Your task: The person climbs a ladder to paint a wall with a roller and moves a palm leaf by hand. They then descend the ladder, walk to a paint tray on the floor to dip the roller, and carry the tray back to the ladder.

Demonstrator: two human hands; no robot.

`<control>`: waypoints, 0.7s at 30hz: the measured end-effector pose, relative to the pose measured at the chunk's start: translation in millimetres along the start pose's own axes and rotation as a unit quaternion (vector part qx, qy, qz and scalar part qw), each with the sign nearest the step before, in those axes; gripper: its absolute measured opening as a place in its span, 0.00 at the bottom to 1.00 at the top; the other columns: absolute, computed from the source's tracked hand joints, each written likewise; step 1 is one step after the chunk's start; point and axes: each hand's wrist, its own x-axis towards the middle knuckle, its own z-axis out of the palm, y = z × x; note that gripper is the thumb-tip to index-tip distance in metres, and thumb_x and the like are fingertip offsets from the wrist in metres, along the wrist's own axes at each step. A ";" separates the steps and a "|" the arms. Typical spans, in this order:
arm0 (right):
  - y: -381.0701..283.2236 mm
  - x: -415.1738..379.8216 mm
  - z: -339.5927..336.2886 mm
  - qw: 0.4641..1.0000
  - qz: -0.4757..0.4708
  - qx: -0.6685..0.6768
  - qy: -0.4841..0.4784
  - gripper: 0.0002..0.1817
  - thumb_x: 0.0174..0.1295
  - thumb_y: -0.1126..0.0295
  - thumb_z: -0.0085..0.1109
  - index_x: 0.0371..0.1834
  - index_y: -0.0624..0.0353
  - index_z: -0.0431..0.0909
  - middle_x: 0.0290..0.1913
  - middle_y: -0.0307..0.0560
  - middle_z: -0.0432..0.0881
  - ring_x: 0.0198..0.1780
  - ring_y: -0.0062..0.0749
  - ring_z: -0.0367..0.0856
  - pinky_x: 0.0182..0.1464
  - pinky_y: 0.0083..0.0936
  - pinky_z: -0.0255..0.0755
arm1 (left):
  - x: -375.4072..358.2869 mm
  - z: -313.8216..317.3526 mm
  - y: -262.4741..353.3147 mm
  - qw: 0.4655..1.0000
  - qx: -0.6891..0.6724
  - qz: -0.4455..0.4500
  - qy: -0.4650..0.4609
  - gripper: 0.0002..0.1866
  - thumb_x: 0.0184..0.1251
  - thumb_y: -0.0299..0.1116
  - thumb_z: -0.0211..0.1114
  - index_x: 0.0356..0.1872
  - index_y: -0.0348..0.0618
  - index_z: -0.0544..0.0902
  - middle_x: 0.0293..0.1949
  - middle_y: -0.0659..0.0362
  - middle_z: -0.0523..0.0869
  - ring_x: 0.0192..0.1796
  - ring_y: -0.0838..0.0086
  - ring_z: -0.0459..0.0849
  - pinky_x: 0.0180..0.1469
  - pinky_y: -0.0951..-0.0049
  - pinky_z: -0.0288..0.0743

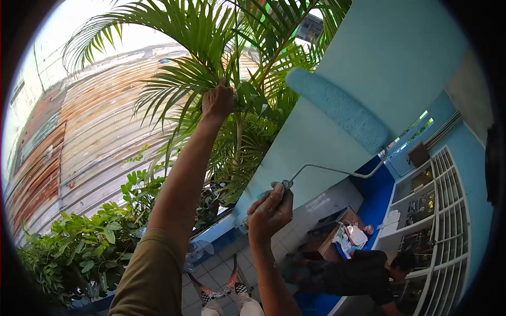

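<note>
Right hand (pixel 270 213) has the paint roller (pixel 337 110) by its handle: fist closed, fingers wrapped round the grip, thumb laid along it toward the wire frame (pixel 337 169). Reads as a steering grip; thumb in line should help check twist from a head that long. Cranked frame sets the fist well off the light-blue sleeve, probably so knuckles stay out of the paint. Roller sits up and to the right of the fist, slanted, in front of the pale blue wall (pixel 300 142); can't tell if the nap touches it or just overlaps it in view. Left hand (pixel 217 102) is at the end of an outstretched arm, in among the palm fronds (pixel 195 34), opening narrow, fingers curled in on them. Exactly which stem it has is hidden by leaves and the back of the hand. My read: fronds grow right up to the wall edge, so that hold likely keeps leaves off the nap and the painted face. Hands are well apart, one per job, neither spread wide. Paint marks on the right hand and forearm. Co-worker (pixel 350 276) in a dark top is down to the right, near the window grille (pixel 448 210), clear of the roller.
</note>
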 end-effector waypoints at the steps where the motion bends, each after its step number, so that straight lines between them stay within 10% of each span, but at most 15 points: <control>1: -3.4 6.8 5.1 1.000 -0.026 -0.009 0.001 0.18 0.80 0.60 0.44 0.40 0.66 0.73 0.17 0.37 0.70 0.10 0.18 0.66 0.14 0.18 0.60 | -1.7 -1.9 0.7 0.999 0.027 0.027 -0.006 0.07 0.63 0.29 0.59 0.31 0.39 0.84 0.53 0.46 0.81 0.42 0.48 0.88 0.48 0.50 0.80; 12: 25.2 -30.4 -15.2 0.999 0.036 0.018 -0.015 0.18 0.79 0.58 0.45 0.38 0.63 0.71 0.19 0.37 0.71 0.11 0.19 0.68 0.12 0.20 0.63 | -3.6 -7.2 3.7 0.999 0.020 0.016 -0.028 0.07 0.63 0.28 0.60 0.30 0.39 0.85 0.56 0.47 0.80 0.43 0.49 0.88 0.48 0.49 0.80; 21: -76.4 43.5 43.0 0.993 -0.055 0.105 0.026 0.17 0.78 0.61 0.49 0.33 0.62 0.70 0.17 0.36 0.71 0.10 0.18 0.69 0.13 0.19 0.59 | -20.4 -23.5 20.2 1.000 0.012 0.016 -0.024 0.07 0.64 0.29 0.60 0.31 0.39 0.85 0.52 0.48 0.82 0.42 0.51 0.88 0.47 0.50 0.80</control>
